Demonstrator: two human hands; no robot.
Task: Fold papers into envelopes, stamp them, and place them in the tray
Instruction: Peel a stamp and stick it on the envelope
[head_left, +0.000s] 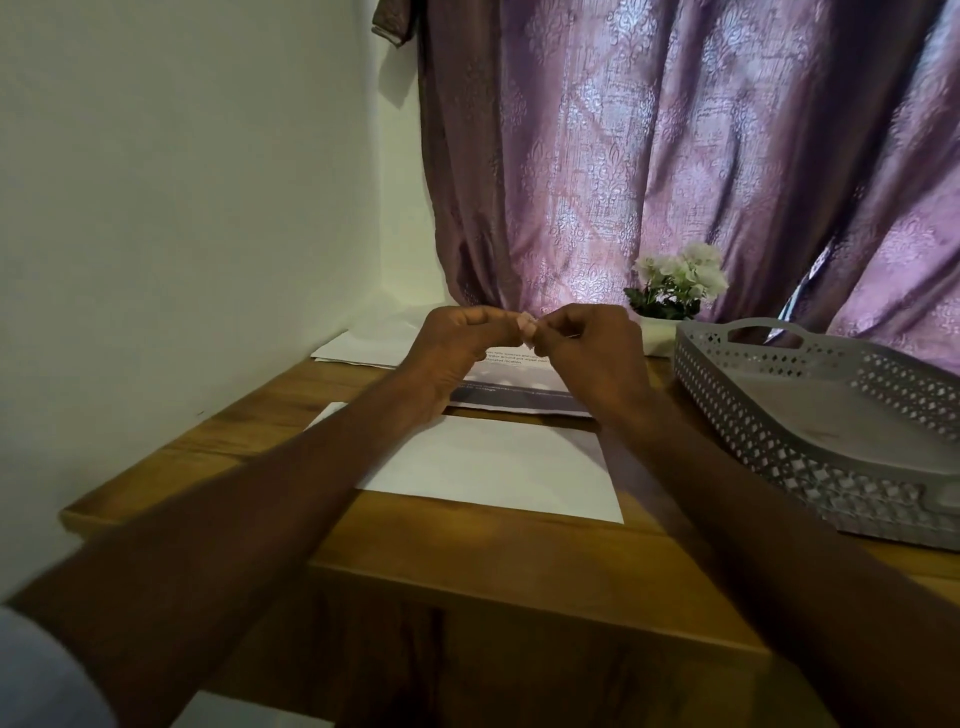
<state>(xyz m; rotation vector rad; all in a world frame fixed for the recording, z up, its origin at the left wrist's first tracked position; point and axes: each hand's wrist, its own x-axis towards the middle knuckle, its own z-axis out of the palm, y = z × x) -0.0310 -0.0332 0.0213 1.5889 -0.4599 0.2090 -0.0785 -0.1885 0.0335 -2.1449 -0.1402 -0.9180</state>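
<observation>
Both hands, left hand (457, 332) and right hand (587, 338), are pinching a small stamp (525, 332); envelope (493, 462) is lying folded, tray (831, 415) waiting empty.

1. Dim indoor light overall, with daylight glowing through the curtain (675, 156) at the back.
2. Backlit hands (524, 338) and forearms look dark, with little detail.
3. Soft shadows fall on the desk (467, 545).
4. Wide-angle bending shows at the edges; the near corners are blurred.
</observation>
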